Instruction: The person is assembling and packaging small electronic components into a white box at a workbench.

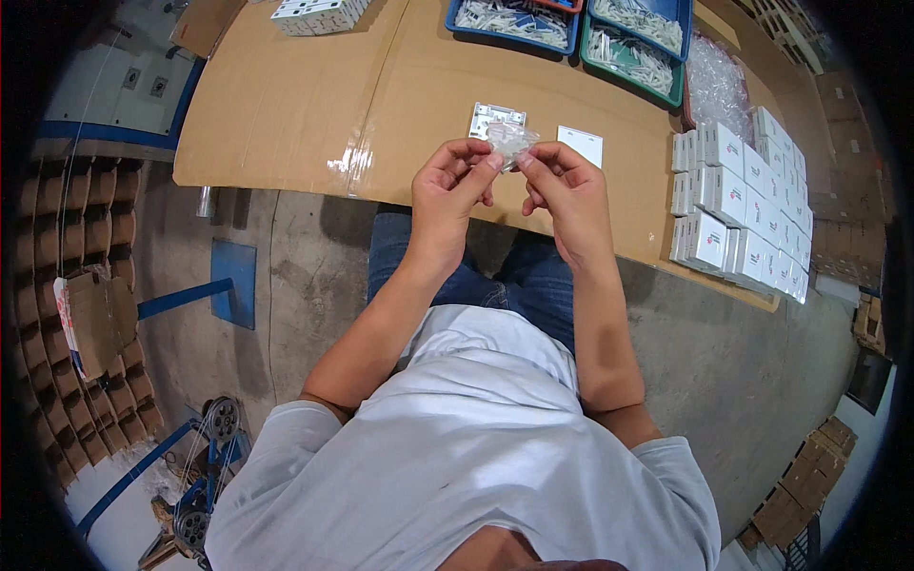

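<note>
Between both hands, just over the table's near edge, is a small clear plastic bag [512, 141] with whitish contents I cannot make out. My left hand [455, 179] pinches its left side between thumb and fingers. On the other side, my right hand [566, 183] pinches the bag's right edge. Right behind the bag lies a white plastic housing [484, 118] with its inner structure facing up, partly covered by the bag. A flat white plate [582, 145] rests on the cardboard beside my right hand's fingers.
Cardboard covers the table [286, 105]. At the back, a blue tray [514, 38] and a green tray [633, 71] hold many small white pieces. Clear plastic bags [716, 84] lie beside them. Stacked white boxes [728, 190] line the right edge; a white stack [319, 14] stands far left.
</note>
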A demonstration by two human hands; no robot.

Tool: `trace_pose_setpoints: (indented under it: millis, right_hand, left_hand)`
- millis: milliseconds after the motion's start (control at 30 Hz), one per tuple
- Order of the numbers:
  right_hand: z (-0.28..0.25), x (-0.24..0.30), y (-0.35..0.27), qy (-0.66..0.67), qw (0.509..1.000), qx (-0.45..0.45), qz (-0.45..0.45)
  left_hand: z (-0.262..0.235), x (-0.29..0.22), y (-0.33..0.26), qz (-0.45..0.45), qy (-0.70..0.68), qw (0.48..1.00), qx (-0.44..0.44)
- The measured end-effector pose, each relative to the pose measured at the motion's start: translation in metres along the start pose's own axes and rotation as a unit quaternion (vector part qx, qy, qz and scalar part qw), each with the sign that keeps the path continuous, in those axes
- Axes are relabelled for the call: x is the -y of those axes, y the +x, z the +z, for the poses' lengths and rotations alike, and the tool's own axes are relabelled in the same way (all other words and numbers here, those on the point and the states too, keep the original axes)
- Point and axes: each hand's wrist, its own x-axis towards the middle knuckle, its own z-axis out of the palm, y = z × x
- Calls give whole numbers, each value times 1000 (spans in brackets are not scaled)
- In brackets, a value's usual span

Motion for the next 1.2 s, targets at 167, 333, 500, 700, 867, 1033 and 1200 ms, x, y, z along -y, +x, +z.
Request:
trace_pose_setpoints:
  millis: [167,333,500,700,867,1033,1200]
  right_hand:
    - [1,-1,0,51,999,-1,6]
    - [6,-1,1,77,996,-45,-13]
    - [8,-4,1,89,994,-61,-25]
    - [9,-6,0,110,992,-52,-22]
    - [9,-2,-2,110,994,-14,-3]
    - [11,-4,-2,124,992,-8,-6]
    - [12,-4,-3,107,994,-4,-5]
  left_hand:
    - [1,-3,-1,0,6,1000,6]
    - [2,-3,-2,-8,16,999,32]
    - [4,-2,-2,-5,26,999,32]
    - [2,-1,-1,6,34,999,29]
    - [0,0,0,12,27,999,19]
    - [1,-1,0,19,13,1000,12]
    - [-2,0,0,17,19,1000,16]
